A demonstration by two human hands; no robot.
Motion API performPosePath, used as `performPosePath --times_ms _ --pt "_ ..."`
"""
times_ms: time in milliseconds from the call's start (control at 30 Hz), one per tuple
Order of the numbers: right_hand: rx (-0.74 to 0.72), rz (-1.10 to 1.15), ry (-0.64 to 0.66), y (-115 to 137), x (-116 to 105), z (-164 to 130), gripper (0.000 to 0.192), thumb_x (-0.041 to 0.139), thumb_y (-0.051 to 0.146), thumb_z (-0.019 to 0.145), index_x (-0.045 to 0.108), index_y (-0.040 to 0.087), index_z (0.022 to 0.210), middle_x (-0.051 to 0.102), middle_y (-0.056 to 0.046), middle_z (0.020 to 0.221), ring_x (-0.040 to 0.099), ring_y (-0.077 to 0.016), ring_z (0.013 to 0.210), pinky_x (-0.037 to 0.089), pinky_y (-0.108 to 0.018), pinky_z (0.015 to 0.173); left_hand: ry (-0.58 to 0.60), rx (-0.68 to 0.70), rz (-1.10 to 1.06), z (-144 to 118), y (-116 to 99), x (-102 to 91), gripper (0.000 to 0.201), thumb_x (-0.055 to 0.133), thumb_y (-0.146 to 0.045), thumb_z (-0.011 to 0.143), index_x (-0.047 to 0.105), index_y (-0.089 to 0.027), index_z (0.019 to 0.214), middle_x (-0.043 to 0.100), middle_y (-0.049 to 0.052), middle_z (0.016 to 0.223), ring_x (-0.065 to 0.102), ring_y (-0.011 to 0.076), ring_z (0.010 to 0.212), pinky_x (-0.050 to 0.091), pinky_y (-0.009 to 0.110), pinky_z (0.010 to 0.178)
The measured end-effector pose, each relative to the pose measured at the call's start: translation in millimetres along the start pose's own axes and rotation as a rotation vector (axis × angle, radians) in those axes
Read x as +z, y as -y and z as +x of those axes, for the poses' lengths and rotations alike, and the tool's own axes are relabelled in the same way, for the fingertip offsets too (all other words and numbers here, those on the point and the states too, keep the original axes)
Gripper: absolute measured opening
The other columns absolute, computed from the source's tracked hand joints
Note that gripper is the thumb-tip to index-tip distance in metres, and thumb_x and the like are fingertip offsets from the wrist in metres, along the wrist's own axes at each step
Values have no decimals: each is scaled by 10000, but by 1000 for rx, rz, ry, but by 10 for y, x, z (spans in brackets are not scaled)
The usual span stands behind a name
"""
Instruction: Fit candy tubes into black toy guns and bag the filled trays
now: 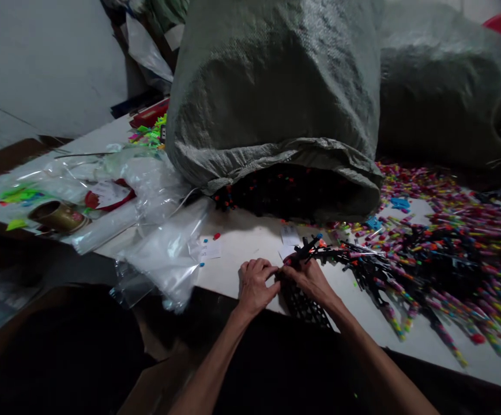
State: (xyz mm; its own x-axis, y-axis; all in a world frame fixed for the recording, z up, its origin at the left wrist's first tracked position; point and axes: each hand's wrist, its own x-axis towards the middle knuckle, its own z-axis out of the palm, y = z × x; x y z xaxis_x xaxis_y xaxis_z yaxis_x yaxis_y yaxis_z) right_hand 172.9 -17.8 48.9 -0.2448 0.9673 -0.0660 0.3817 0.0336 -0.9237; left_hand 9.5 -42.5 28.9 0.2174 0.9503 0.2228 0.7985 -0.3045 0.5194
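Observation:
At the table's front edge, my left hand (255, 286) has its fingers curled, with thumb and forefinger pinched close to my right hand. Whatever sits between those fingertips is too small to make out. My right hand (313, 281) is closed on a black plastic toy gun (307, 249), which pokes out beyond the fingers. Beneath my right wrist, a black perforated piece (308, 310) lies at the table edge. Just past the hands is a small white paper slip (290, 235).
A large grey-green woven sack (276, 86) lies with its dark mouth facing me. To the right spread many colourful sticks (488, 253) and black toy pieces (371, 271). Clear plastic bags (159, 253) and a brown tape roll (57, 216) are at left.

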Motion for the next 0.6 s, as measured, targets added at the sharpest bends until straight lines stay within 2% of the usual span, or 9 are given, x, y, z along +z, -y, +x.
performPosePath --times_ms 167,267,333,367,433,500,600 --pt "-56 -478 -9 111 176 -28 139 471 200 819 597 156 857 629 -74 826 557 -167 674 361 -254 612 -3 40 14 -29 63 16 255 566 -152 699 648 -230 927 599 44 938 508 220 889 343 404 840" --pt "-70 -565 59 182 151 -38 115 495 160 790 593 160 851 625 -59 817 563 -161 689 350 -239 605 -12 61 30 -29 69 -11 257 562 -135 689 637 -219 920 594 45 946 512 223 897 349 396 840" --pt "-87 -560 116 187 -67 -45 158 538 158 764 596 170 911 627 -47 851 570 -155 704 358 -228 602 -21 66 47 -14 55 -28 202 590 -206 734 639 -226 929 595 42 939 522 221 887 351 394 830" --pt "-74 -607 102 174 -235 -49 205 547 144 756 595 175 953 624 -53 904 575 -155 715 360 -229 602 -29 68 54 -2 47 -29 191 600 -256 757 639 -228 942 597 43 935 527 222 883 353 396 827" --pt "29 -829 -5 120 -635 -53 250 520 101 765 600 177 990 598 -85 1018 586 -166 742 354 -246 606 -43 83 56 34 40 -10 235 597 -332 791 627 -225 998 604 51 939 536 226 890 360 399 829" --pt "167 -1097 -67 43 -1026 -44 212 460 70 797 629 155 894 582 -121 1034 595 -192 764 339 -269 607 -50 103 23 84 50 39 245 576 -326 817 607 -216 1034 619 53 946 548 220 902 373 388 835" --pt "195 -1257 11 -64 -1391 -31 219 425 70 830 630 133 787 592 -139 967 593 -221 810 336 -290 633 -20 126 -76 170 94 133 160 557 -260 828 597 -195 970 640 39 897 572 191 866 404 352 828"
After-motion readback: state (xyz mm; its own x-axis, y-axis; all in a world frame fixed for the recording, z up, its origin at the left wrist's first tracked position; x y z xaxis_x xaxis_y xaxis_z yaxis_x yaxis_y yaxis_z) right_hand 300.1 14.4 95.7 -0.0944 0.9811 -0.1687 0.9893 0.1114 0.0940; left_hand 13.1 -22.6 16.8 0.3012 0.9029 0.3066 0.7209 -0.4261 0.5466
